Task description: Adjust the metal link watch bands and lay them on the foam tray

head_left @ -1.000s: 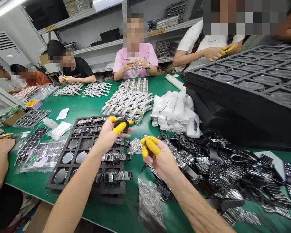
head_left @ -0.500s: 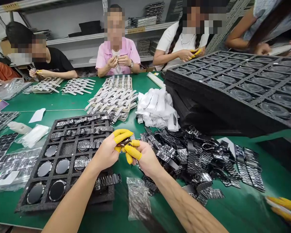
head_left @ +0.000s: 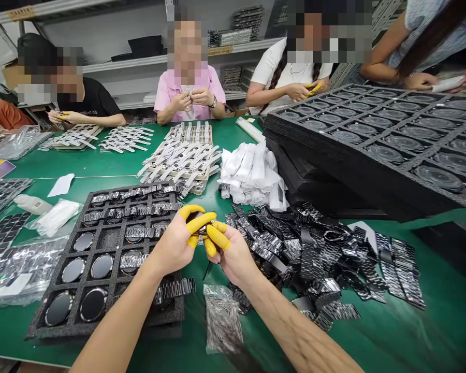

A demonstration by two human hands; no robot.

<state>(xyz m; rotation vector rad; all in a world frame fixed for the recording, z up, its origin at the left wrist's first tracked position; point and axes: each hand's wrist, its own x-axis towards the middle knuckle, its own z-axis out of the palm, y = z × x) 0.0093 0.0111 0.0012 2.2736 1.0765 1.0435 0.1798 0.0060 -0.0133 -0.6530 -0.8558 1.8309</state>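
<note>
My left hand (head_left: 177, 241), yellow cots on its fingers, grips a dark watch case (head_left: 195, 215) above the green table. My right hand (head_left: 233, 252), also in yellow cots, is closed in a pinch at the case's near edge. A thin dark tip shows below its fingers; what it belongs to is hidden. Left of my hands lies a grey foam tray (head_left: 109, 238) with round black watch faces, several with black link bands attached. Loose black link bands (head_left: 279, 243) are heaped to the right. A clear bag of thin metal pins (head_left: 222, 318) lies between my forearms.
Stacked foam trays with round lenses (head_left: 373, 116) rise at the right. White-wrapped bundles (head_left: 252, 173) and white-banded watches (head_left: 182, 158) lie ahead. Plastic bags (head_left: 27, 269) are at the left. Several people sit or stand across the table, working with their hands.
Both hands stay together at the watch case, which now shows more above my left fingers. My right hand has shifted slightly right. Yellow-covered fingers at the lower right edge have left the view.
</note>
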